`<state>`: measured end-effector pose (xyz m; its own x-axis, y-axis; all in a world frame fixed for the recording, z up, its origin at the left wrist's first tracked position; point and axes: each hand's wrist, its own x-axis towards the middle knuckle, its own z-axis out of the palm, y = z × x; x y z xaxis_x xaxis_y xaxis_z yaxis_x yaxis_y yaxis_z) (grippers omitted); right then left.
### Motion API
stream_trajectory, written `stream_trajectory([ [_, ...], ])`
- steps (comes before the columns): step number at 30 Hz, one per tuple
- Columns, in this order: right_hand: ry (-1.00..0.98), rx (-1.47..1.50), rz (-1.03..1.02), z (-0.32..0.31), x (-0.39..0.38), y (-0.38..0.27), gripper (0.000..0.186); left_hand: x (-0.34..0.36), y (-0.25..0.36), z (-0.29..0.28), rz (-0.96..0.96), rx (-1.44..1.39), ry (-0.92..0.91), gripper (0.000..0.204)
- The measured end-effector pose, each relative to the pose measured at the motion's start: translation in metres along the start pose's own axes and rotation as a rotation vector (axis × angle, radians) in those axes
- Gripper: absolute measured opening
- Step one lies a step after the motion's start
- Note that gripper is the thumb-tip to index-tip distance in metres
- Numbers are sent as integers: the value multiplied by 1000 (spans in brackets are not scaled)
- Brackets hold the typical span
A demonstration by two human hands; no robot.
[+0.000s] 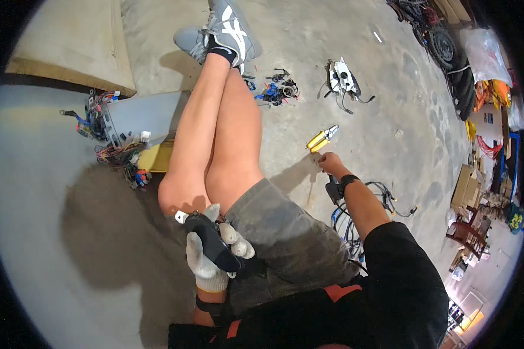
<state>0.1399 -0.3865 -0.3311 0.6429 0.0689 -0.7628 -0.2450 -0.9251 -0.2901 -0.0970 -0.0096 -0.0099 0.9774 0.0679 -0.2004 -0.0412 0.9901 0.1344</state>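
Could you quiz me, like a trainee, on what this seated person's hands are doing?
1. True or false: the gloved left hand grips a black oblong part.
2. The bare right hand holds: A) yellow-handled pliers, B) a hammer, C) a brush.
3. What grey boxy thing lies left of the legs?

Key: 1 true; 2 A; 3 the grey metal casing with coloured wire bundles.

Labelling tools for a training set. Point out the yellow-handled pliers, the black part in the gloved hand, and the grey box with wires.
Yellow-handled pliers (pixel 322 138), head view, on the yellow grips.
Black part (pixel 213 242), head view, mid-body.
Grey box (pixel 145 116), head view, on its flat side.
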Motion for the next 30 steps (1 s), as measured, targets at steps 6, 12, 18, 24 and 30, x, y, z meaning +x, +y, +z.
stream_trajectory([
  [6, 58, 131, 6, -14, -17, -6, 19, 2, 2, 6, 25, 77, 56, 68],
  [12, 239, -55, -139, -26, -38, 24, 27, 6, -10, 29, 37, 271, 325, 62],
  [18, 182, -82, -333, -52, -99, 2, 41, -5, -18, 30, 30, 257, 278, 58],
  [24, 273, -104, -464, -79, -130, -1, 59, -16, -24, 27, -22, 224, 30, 64],
  [30, 496, 53, -721, -120, -198, -71, 46, -34, -41, 33, -89, 255, 30, 79],
])
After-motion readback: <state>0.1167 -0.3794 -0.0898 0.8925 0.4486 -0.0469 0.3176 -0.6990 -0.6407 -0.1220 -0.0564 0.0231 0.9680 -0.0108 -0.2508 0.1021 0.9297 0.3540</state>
